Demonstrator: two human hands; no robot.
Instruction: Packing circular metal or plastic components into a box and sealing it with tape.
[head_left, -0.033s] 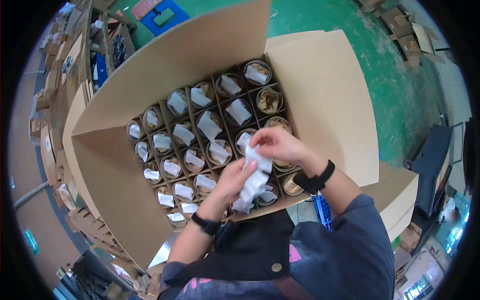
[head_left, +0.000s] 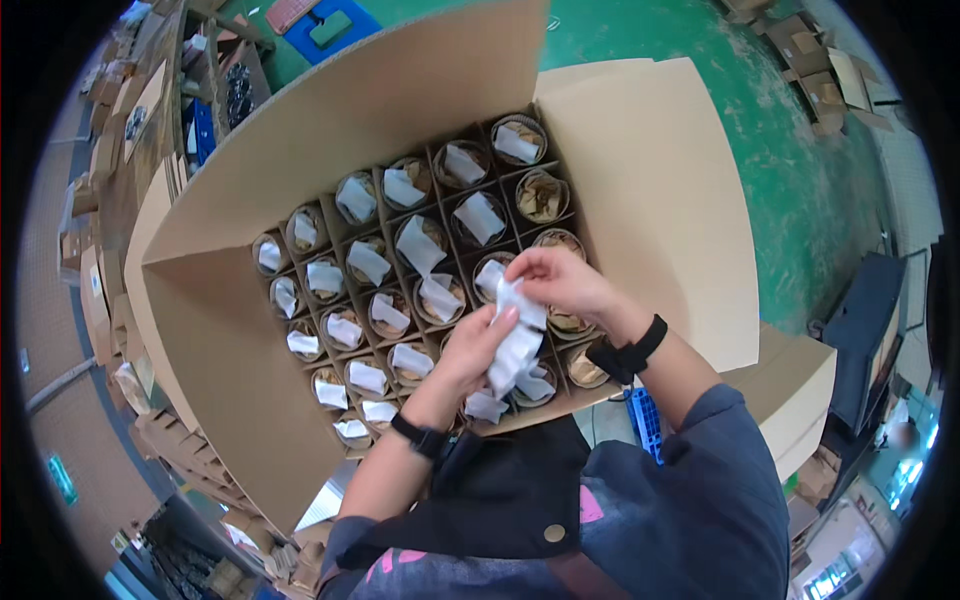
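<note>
A large open cardboard box (head_left: 650, 200) holds a divider grid of round brown cups (head_left: 541, 196). Most cups have a white paper packet (head_left: 418, 244) lying on top. My left hand (head_left: 468, 352) grips a small stack of white packets (head_left: 515, 350) over the box's near right corner. My right hand (head_left: 560, 280) pinches the top end of that stack. Both wrists wear dark bands. A few cups along the right column, such as one near the front (head_left: 585, 368), show no packet.
The box flaps stand open at the back (head_left: 380, 90) and left (head_left: 215, 360). A green floor (head_left: 760, 110) lies beyond, with a blue pallet (head_left: 325, 25) at the back and cardboard pieces (head_left: 830, 90) at the far right. Stacked flat cartons (head_left: 100, 200) line the left side.
</note>
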